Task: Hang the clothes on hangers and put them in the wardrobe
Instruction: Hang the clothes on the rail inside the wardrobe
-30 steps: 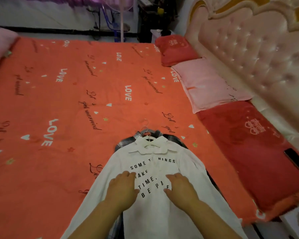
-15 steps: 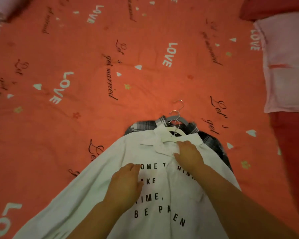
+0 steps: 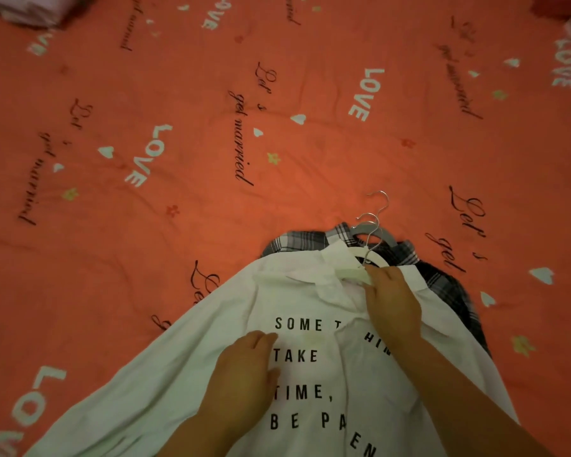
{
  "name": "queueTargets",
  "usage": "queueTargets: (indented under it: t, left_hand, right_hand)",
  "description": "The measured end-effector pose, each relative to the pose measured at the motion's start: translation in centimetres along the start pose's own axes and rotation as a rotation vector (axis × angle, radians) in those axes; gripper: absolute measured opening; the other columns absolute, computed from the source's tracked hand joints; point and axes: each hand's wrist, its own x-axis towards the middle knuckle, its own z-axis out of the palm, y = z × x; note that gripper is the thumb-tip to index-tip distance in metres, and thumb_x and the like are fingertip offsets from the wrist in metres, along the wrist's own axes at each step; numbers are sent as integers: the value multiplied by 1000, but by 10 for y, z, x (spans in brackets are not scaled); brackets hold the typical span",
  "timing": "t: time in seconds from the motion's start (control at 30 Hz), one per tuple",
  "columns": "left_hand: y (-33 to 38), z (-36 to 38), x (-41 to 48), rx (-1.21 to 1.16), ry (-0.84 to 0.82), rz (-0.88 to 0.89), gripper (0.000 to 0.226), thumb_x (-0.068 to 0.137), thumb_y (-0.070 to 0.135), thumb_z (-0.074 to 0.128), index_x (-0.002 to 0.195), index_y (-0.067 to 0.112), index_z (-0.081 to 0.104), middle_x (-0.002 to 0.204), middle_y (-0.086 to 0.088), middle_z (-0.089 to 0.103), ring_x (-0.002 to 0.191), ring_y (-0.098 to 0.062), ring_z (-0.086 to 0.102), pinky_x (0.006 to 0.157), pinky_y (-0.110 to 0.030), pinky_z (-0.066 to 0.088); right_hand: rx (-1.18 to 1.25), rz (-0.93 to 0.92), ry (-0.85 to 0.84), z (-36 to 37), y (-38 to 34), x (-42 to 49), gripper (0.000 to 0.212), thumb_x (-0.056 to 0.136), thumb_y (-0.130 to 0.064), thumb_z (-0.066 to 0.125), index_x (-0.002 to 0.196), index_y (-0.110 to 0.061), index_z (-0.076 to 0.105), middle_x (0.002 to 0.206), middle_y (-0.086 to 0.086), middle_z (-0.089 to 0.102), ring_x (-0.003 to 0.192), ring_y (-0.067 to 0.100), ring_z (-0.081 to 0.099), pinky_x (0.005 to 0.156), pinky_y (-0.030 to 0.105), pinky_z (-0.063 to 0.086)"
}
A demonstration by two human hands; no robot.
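My right hand (image 3: 393, 301) had gone up from the print to the collar of the white shirt (image 3: 185, 357), fingertips (image 3: 381, 275) at the hanger (image 3: 351, 273); grip closed or not, I could not tell. Left hand (image 3: 244, 377) lay flat, open, on the shirt, on the bed (image 3: 211, 209). Lift seemed next.

white shirt (image 3: 310, 374) flat on orange bed cover (image 3: 178, 127), lower ctr | L hand (image 3: 244, 374) flat on chest print | R hand (image 3: 393, 301) at collar, touching white hanger (image 3: 356, 270), grip unclear | plaid shirt (image 3: 297, 242) + grey hanger (image 3: 360, 229) underneath, poking out above collar
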Motion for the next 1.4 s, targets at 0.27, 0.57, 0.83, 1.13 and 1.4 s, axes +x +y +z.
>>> queueTargets:
  t: [0.27,0.57,0.83,1.13,1.4]
  left_hand:
    - [-8,-71,-64,-114,309,32,55,95,40,43,146,30,22,146,13,30,130,-6,31,107,-20,22]
    - [-92,-172,-221,-177,754,36,53,95,41,43,145,29,26,142,8,33,129,-11,30,105,-22,20]
    - [-240,-196,-444,-267,1118,-181,44,85,21,64,128,25,56,103,0,64,96,-24,59,87,-33,38]
    - [-397,-191,-673,-186,1420,-495,40,91,31,55,131,38,49,103,12,59,97,-9,54,81,-19,24]
    - [-516,-191,-821,-43,1547,-848,40,93,35,51,132,36,48,103,12,58,96,-10,54,86,-26,32]
  right_hand:
    - [70,-429,207,-86,-114,-93,33,70,7,75,100,-6,72,84,8,64,64,22,62,38,31,48]
    - [173,-867,214,-127,-293,-247,32,72,-3,76,100,-18,71,84,-3,63,68,9,53,40,24,43]
    - [268,-1217,241,-98,-486,-429,41,63,6,81,96,-18,74,81,-2,66,55,19,62,40,29,50]
    - [270,-1625,278,-19,-667,-604,54,49,-12,93,98,-26,75,66,-5,62,43,13,54,36,15,31]
    - [375,-1934,83,74,-811,-714,73,56,2,87,121,-20,64,78,0,64,52,12,58,39,19,41]
